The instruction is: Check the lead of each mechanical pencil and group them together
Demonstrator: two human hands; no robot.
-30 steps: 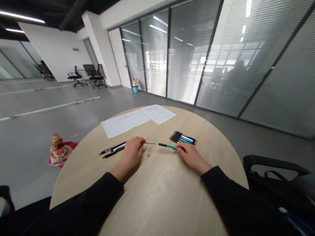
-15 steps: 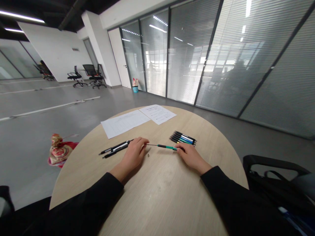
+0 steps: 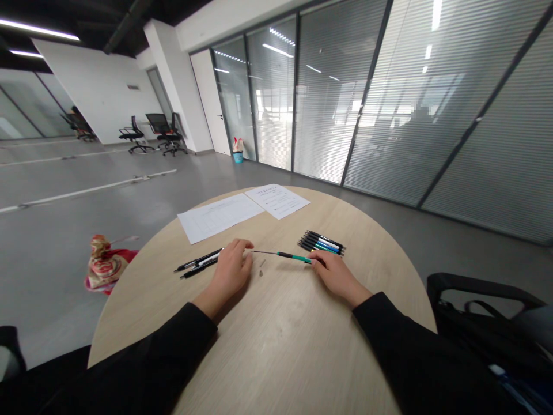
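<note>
My right hand (image 3: 332,271) pinches the rear of a green pen with a black grip (image 3: 294,257), which points left. A thin dark refill (image 3: 264,252) sticks out of the pen's front. Around the refill's far tip, my left hand (image 3: 233,265) has its thumb and forefinger apart. A small spring-like piece (image 3: 262,263) and a tiny grey pen tip (image 3: 261,273) lie on the table near the left thumb. Partly covered by the left hand are several black and white pens (image 3: 196,266). Beyond the right hand lies a row of pens (image 3: 322,242) with black, white, blue and green barrels.
Two printed sheets, a wide one (image 3: 220,216) and a smaller one (image 3: 277,200), lie at the far side of the round wooden table (image 3: 276,346). A red and gold bag (image 3: 103,265) is at the left, and a black chair (image 3: 484,294) at the right.
My left thumb and fingers have opened and drawn slightly left, off the refill's end. The spring-like piece now shows on the table. My right hand and the green pen have barely moved.
</note>
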